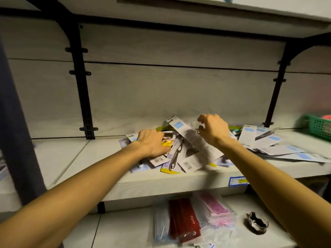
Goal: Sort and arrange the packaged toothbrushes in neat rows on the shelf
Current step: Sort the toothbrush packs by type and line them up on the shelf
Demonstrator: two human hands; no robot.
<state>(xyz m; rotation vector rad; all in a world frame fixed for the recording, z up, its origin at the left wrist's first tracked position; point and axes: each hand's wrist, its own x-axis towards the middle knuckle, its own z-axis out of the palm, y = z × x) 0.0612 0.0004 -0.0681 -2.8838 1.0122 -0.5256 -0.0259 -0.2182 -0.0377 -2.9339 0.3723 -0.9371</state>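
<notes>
A loose pile of carded packages (180, 158) lies on the white shelf (100, 158). My left hand (152, 143) rests on the left of the pile, its fingers curled over a package with a yellow picture (167, 142). My right hand (213, 128) is raised over the pile and pinches a long white card with a blue patch (188, 136), which tilts up toward the back wall. A card with a metal tool and the yellow-edged "HING PAI" label (172, 161) lies between my hands. More white cards (265, 142) spread to the right.
A green basket (317, 127) stands at the far right of the shelf. Black brackets (84, 97) run up the back wall. On the lower shelf lie bagged red and pink items (186, 221) and a dark clip (256, 224). A blue price tag (238, 180) marks the shelf edge.
</notes>
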